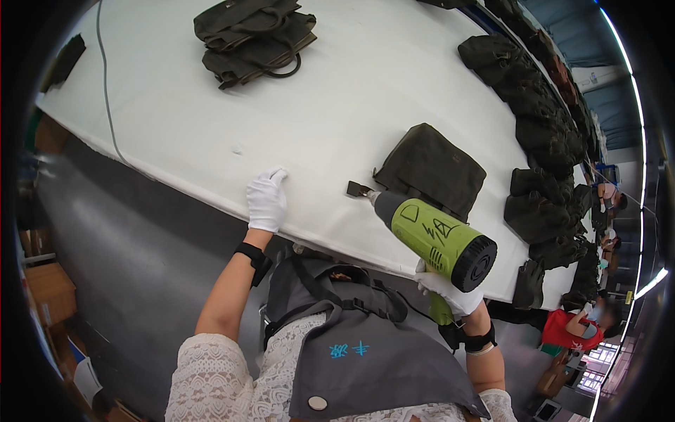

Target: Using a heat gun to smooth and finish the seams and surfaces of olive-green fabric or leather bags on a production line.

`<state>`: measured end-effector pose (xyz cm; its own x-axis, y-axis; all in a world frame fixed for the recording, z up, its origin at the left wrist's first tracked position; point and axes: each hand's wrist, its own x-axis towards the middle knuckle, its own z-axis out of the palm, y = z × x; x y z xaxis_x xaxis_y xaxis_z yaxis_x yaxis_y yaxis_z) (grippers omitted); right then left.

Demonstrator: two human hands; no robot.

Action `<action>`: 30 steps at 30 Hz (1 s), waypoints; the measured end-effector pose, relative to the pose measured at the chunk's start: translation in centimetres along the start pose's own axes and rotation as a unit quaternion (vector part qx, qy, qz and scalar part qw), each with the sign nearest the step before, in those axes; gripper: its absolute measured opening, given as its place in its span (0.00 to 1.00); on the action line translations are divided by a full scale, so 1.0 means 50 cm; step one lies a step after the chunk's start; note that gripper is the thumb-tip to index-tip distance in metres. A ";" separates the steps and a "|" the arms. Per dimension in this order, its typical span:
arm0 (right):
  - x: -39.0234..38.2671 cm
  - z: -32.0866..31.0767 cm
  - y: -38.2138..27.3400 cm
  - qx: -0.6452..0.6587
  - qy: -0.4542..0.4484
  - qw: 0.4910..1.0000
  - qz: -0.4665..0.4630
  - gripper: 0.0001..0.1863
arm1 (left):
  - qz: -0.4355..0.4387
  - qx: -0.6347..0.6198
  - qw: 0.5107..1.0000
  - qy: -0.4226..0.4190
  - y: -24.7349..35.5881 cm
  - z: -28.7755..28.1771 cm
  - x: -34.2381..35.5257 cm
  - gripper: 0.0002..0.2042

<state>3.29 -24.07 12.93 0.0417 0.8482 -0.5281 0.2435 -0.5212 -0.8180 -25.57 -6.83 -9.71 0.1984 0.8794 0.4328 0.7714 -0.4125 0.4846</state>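
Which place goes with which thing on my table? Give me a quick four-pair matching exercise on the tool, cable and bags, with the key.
Things
1. Green power tool
2. Grey cable
3. Flat-lying dark bag
4. Overlapping handbags with curved handles

Places
A. Near the picture's top edge, left of centre
B. Partly hidden behind the tool in this view
C. In the right grip
D. Towards the left end of the white table

Pairs: 1-C, 2-D, 3-B, 4-A
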 end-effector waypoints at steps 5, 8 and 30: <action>-0.041 0.010 0.005 0.046 0.021 0.999 -0.001 0.09 | 0.065 -0.128 0.985 -0.099 0.088 0.026 0.031 0.16; -0.068 0.005 0.014 0.055 0.080 0.995 -0.021 0.09 | 0.179 -0.129 0.970 -0.102 0.169 0.054 0.052 0.16; -0.015 0.029 0.055 -0.275 0.020 0.932 -0.237 0.15 | -0.060 0.034 0.997 0.030 0.037 0.059 0.039 0.10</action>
<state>2.53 -26.28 10.78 -0.1639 0.9793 -0.1186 0.7024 0.0314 -0.7110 -21.97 -5.19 -10.21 0.0673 0.9045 0.4211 0.8273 -0.2865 0.4833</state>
